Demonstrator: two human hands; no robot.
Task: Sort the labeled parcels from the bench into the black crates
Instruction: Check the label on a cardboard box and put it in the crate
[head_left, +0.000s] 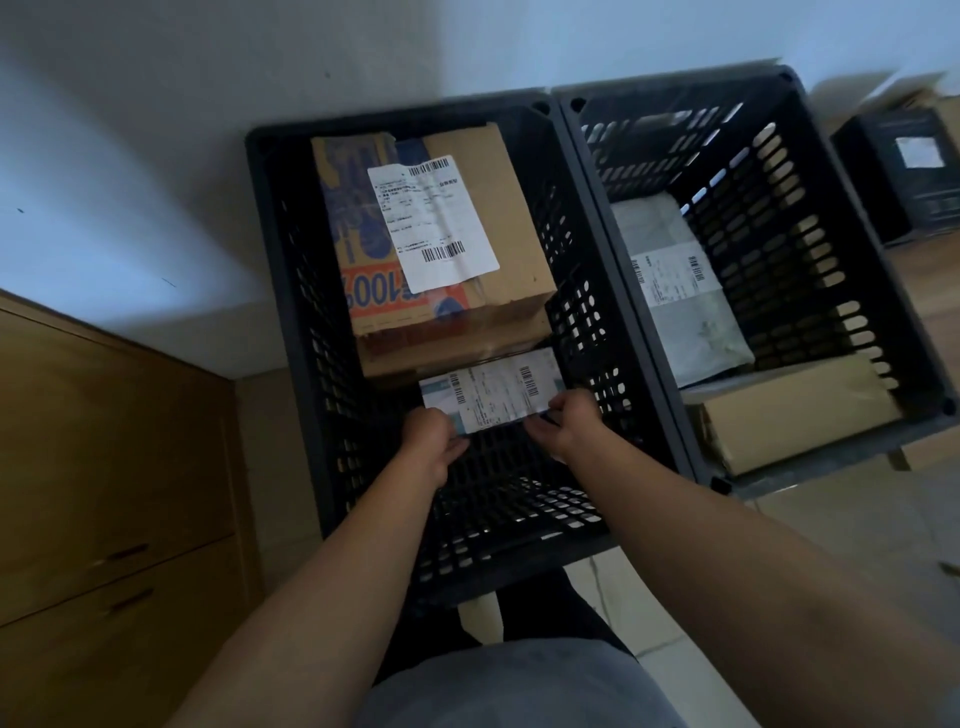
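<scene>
Two black slatted crates stand side by side against the wall. Both my hands reach down into the left crate (283, 291). My left hand (428, 441) and my right hand (563, 423) grip the near corners of a small white labeled parcel (491, 389), low inside the crate. Behind it lies a large brown cardboard box (498, 197) with a white barcode label. The right crate (810, 244) holds a grey mailer bag (685, 291) with a label and a brown cardboard parcel (800, 415).
A wooden cabinet (104, 493) with drawer handles stands at the left. A dark box (904, 171) with a white label sits at the far right beyond the right crate. Pale tiled floor (831, 545) lies at the lower right.
</scene>
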